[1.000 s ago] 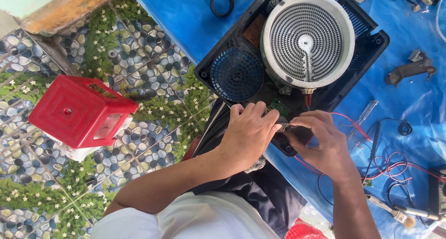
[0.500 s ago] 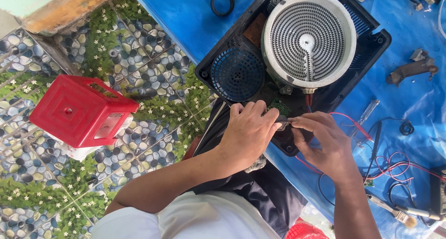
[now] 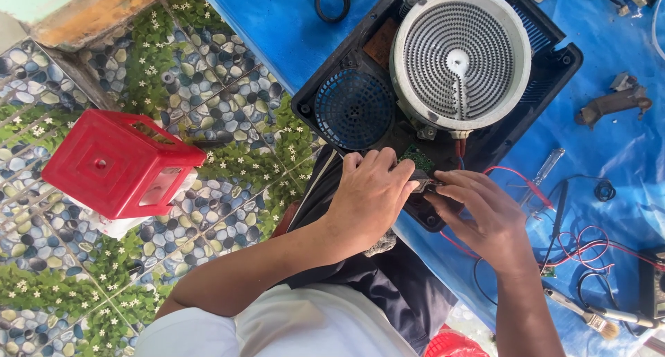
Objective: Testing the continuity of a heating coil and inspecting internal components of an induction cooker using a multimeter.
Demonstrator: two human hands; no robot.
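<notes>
Head view, looking down. The left hand (image 3: 370,194) and right hand (image 3: 485,215) meet at the near corner of an opened black cooker (image 3: 332,86) that lies on a blue tarp (image 3: 277,17). Their fingers curl together around a small dark part (image 3: 424,185); it is mostly covered, so its shape and how firmly either hand pinches it cannot be told. A green circuit board (image 3: 415,156) shows only as a sliver above the knuckles. Inside the plastic casing sit a round grilled fan (image 3: 353,109) and a white ceramic heater disc (image 3: 460,55) with a spiral coil. Red and black wires (image 3: 589,246) loop over the tarp's right side, partly cut off. A bristle brush (image 3: 589,319) lies near the lower right edge. A red plastic stool (image 3: 114,164) stands tipped on the pebble-patterned floor (image 3: 208,121), well apart from the tarp.
</notes>
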